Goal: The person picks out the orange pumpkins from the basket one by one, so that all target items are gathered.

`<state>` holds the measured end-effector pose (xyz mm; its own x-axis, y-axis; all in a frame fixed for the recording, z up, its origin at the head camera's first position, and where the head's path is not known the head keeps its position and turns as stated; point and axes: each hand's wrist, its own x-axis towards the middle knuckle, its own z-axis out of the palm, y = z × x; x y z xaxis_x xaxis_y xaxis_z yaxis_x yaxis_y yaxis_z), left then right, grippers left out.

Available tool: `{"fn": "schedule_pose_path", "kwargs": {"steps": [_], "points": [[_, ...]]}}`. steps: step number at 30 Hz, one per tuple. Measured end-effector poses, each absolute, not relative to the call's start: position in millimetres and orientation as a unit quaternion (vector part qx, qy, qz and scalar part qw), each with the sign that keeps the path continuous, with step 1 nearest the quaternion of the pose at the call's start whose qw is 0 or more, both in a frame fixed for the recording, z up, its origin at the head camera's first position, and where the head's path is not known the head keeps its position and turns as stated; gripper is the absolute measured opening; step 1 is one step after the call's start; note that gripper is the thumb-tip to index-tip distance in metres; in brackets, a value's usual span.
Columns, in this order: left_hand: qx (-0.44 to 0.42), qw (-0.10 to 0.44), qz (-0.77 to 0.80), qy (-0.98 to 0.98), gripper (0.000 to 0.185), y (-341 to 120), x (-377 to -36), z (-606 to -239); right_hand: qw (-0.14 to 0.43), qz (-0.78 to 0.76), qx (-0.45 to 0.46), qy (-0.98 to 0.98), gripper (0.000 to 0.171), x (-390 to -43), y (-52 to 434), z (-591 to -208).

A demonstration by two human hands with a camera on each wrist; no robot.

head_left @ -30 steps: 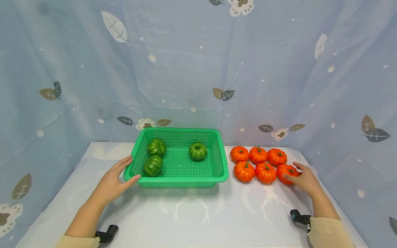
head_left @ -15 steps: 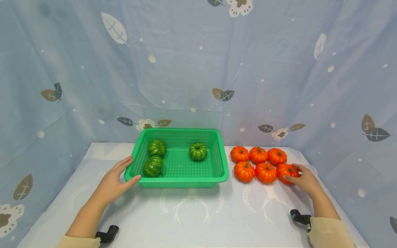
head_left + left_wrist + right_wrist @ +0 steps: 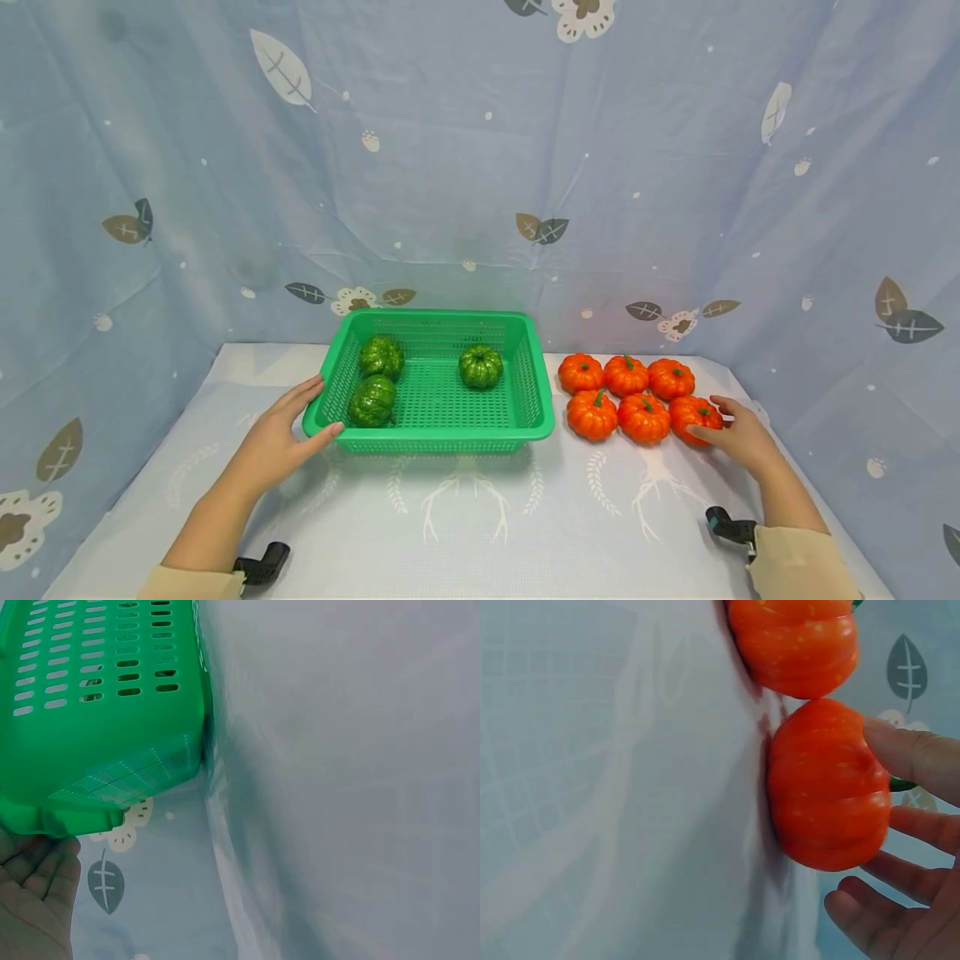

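My left hand (image 3: 273, 446) lies at the near left corner of the green plastic basket (image 3: 442, 434), fingers extended along its left rim and thumb at the front rim. In the left wrist view its fingertips (image 3: 56, 859) touch the rim's underside. Inside the basket are three green pumpkins: two at the left, one (image 3: 480, 367) at the right. My right hand (image 3: 742, 437) holds the nearest right orange pumpkin (image 3: 692, 419) between thumb and fingers, the pumpkin still among the others. In the right wrist view, the thumb (image 3: 900, 746) lies against its side, with lower fingers spread loosely.
Several other orange pumpkins (image 3: 643, 418) stand in two rows right of the basket, close together. White patterned cloth covers the table (image 3: 480, 533). A blue printed curtain (image 3: 450, 167) rises behind and at both sides. Black wrist-camera mounts (image 3: 264, 564) show at both sleeves.
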<state>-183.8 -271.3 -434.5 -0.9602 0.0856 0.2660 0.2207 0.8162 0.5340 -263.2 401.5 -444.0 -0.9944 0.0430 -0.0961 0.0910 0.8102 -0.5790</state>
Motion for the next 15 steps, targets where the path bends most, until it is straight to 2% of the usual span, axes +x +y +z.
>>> {"fn": "schedule_pose_path", "kwargs": {"steps": [8,15], "points": [[-0.083,0.131,-0.283,-0.947,0.081,-270.4,-180.4,-435.9,0.017,-0.262,0.005,0.965,0.079,-242.0,401.2,-421.7],[-0.08,0.178,-0.248,-0.949,0.073,-276.8,-161.6,-431.3,-0.087,-0.194,-0.036,0.977,0.062,-218.3,397.1,-412.5]]}}
